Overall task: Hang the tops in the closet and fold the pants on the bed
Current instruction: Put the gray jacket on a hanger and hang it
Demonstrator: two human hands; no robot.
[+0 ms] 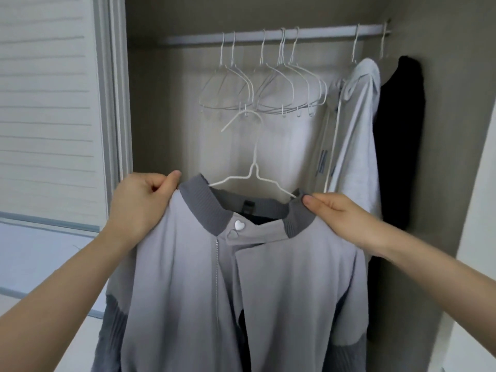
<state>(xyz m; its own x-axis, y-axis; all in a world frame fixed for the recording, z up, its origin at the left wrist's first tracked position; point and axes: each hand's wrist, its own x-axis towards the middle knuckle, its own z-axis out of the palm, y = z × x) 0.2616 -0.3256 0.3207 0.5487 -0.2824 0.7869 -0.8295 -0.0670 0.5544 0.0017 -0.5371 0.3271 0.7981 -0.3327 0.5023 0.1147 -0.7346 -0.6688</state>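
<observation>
Tops-wise, two look hung already, your left hand [139, 208] and right hand [341, 221] pinch the grey jacket [241, 291] on its hanger [255, 167], rod [268, 36] still waiting, pants unseen.

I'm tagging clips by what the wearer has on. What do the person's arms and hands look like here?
Both forearms are bare as far as the frame shows, with no sleeve in view. The left hand and right hand wear no gloves, rings, watch or bracelet. The visible fingernails are short, with no coloured polish.
</observation>
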